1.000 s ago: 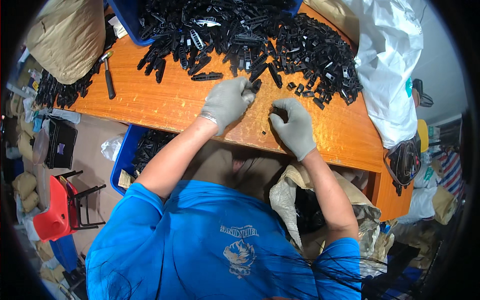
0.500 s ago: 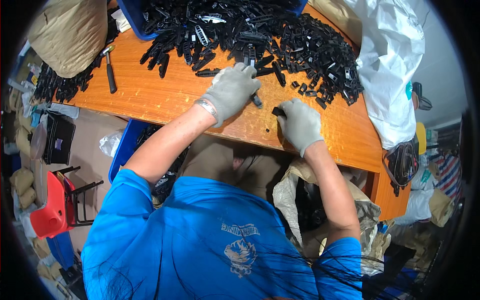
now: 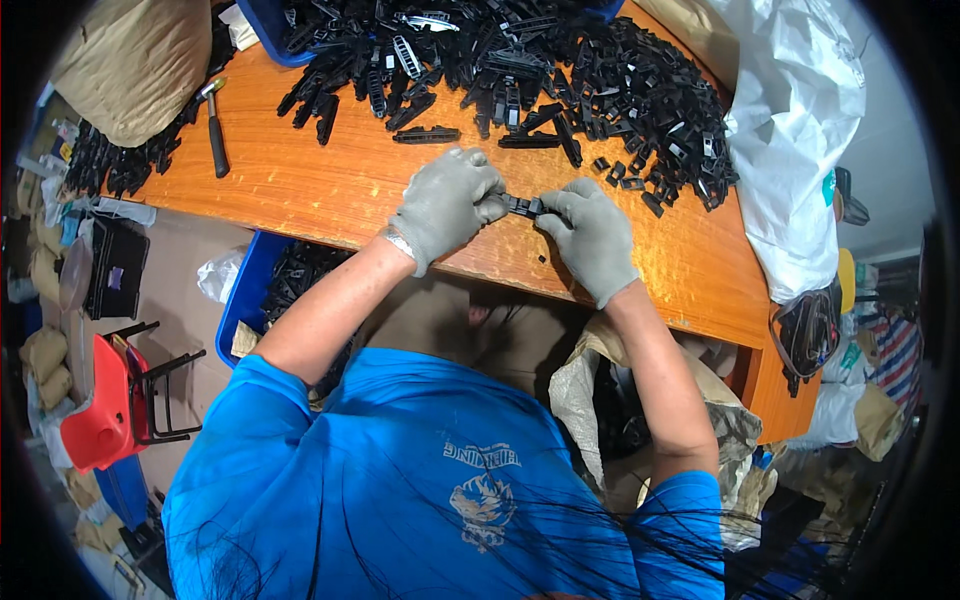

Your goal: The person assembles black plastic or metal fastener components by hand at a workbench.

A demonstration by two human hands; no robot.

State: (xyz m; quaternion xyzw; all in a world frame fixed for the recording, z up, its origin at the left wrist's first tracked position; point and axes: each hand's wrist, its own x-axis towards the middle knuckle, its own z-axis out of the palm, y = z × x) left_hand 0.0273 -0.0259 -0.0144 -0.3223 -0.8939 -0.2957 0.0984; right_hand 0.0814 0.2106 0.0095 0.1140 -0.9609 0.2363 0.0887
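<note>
Above orange table point(image 3: 300, 190): both gloved hands, left point(image 3: 445, 205), right point(image 3: 592, 235), pinching black plastic part point(image 3: 522, 206); parts heap point(image 3: 520, 60) beyond.

**Materials and finishes at the workbench**

The table point(image 3: 300, 190) is orange-brown wood with a glossy varnish that catches the light. Both hands, left hand point(image 3: 445, 205) and right hand point(image 3: 592, 235), wear grey knitted cloth gloves, matt and slightly rough. Between them is a small black plastic part point(image 3: 523, 206) with a dull sheen. The far heap of parts point(image 3: 560, 70) is the same black plastic, some pieces glinting. At the far left lies a hammer point(image 3: 214, 125) with a shiny metal head and matt black grip. At the right hangs a white sack point(image 3: 790, 120) of thin, crinkled plastic. The blue shirt point(image 3: 400, 480) is smooth cloth.
</note>
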